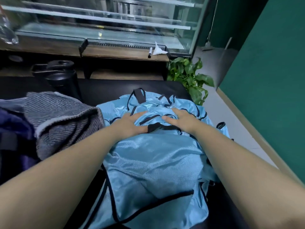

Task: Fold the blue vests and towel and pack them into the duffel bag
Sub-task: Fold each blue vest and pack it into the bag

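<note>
A heap of shiny light blue vests [153,159] with black trim lies on the black table in front of me. My left hand [132,123] rests flat on the upper part of the heap, fingers spread. My right hand [179,119] lies flat on it too, just to the right, fingers pointing left. A grey striped towel [61,116] sits crumpled to the left of the vests. At the far left edge is the dark navy duffel bag [11,138], only partly in view.
A black bottle [61,75] stands behind the towel. A green plant [189,75] grows past the table's far right corner. A glass display case, a marker [149,52] and a white crumpled tissue [158,49] sit on the wooden counter behind. Green wall on the right.
</note>
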### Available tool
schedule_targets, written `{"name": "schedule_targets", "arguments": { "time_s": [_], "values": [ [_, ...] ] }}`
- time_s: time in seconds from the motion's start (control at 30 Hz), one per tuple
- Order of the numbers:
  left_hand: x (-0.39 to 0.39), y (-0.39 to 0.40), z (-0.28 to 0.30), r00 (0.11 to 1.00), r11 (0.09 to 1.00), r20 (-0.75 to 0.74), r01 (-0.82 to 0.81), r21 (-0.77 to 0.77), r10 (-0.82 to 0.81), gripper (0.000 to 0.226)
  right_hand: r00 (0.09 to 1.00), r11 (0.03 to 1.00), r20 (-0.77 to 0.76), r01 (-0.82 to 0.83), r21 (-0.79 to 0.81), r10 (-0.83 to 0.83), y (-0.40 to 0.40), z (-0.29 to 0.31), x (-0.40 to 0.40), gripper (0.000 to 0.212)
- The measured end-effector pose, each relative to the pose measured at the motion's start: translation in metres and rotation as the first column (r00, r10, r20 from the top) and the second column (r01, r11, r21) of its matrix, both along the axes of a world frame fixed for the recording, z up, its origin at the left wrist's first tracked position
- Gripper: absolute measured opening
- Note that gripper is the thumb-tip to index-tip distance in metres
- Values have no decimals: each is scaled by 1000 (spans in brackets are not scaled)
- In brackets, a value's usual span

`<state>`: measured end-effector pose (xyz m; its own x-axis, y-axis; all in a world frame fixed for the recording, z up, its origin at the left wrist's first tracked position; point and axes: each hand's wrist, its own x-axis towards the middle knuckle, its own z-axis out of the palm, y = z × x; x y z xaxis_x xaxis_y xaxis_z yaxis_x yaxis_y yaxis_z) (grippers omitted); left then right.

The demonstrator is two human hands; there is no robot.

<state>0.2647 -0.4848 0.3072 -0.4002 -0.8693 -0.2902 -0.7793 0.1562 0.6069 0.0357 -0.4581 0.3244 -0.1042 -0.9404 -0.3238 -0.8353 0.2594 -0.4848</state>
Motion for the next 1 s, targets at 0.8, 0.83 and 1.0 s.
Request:
{"name": "schedule_targets", "arguments": {
  "time_s": [0.8,0.83,1.0],
  "values": [
    [90,236,94,968,938,-245,-32,-345,-57,78,964,791,-200,-260,-554,177,236,156,121,9],
    [91,246,101,950,924,-301,-43,-379,-79,87,962,767,-169,-274,-580,216,244,170,130,10],
    [92,293,157,776,887,-630,-273,-371,-24,51,899,609,-104,-370,-701,426,278,226,176,18]
  ]
}}
